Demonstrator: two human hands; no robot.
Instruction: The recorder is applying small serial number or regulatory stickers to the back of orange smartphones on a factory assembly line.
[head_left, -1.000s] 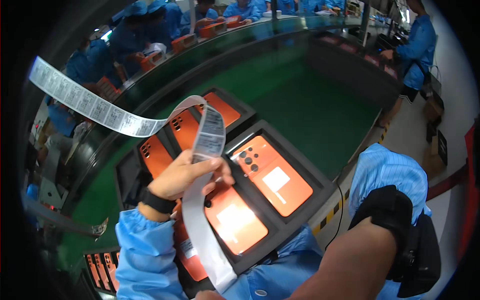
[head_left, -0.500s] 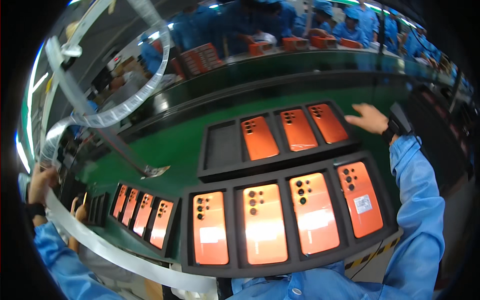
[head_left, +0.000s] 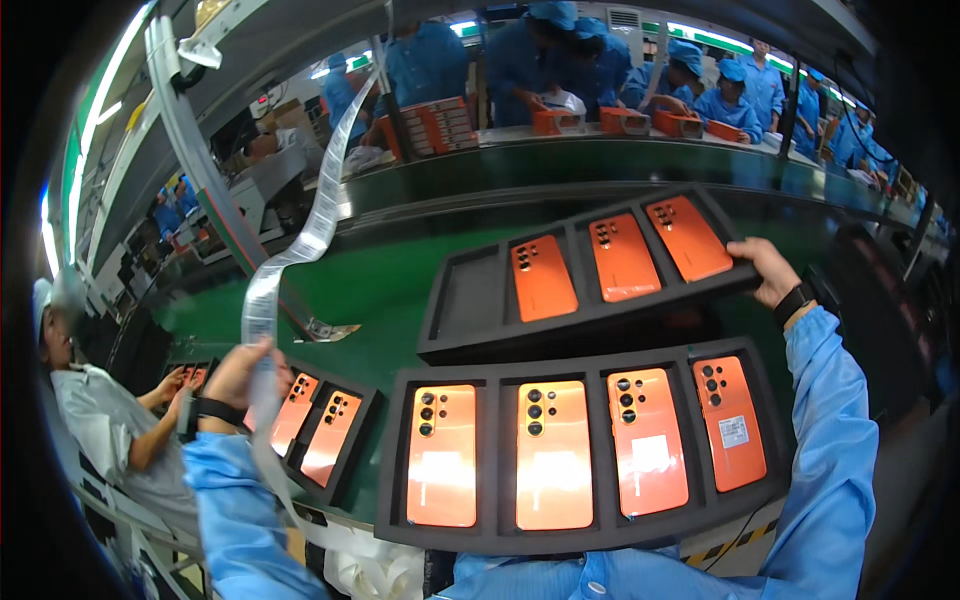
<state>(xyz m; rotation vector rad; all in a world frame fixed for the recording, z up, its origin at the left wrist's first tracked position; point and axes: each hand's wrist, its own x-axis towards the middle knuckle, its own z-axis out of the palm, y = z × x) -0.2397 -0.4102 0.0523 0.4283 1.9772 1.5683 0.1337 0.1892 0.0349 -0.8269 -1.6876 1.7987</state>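
Strip (head_left: 268, 285), a thin, pale, glossy ribbon printed with repeated blocks, is seen in the head view at the person's left, clasped in the curled fingers of the left hand (head_left: 245, 380). Its long axis is bent: above the hand it is curved away and up to the right; below, it is trailed down and rightward, a plain white face shown.

Near tray (head_left: 492, 460) is made of matt black, foam-like material with four rectangular recesses. In each, a smooth, round-cornered orange phone (head_left: 554, 445) is laid back upward, its long axis pointed away from the person, camera end farthest; the rightmost is tilted slightly leftward and bears a white label (head_left: 735, 432).

Far tray (head_left: 470, 300), similarly made, holds three more phones and is slanted, its right end grasped by the right hand (head_left: 770, 270). Green belt (head_left: 390, 290) is seen beyond the strip.
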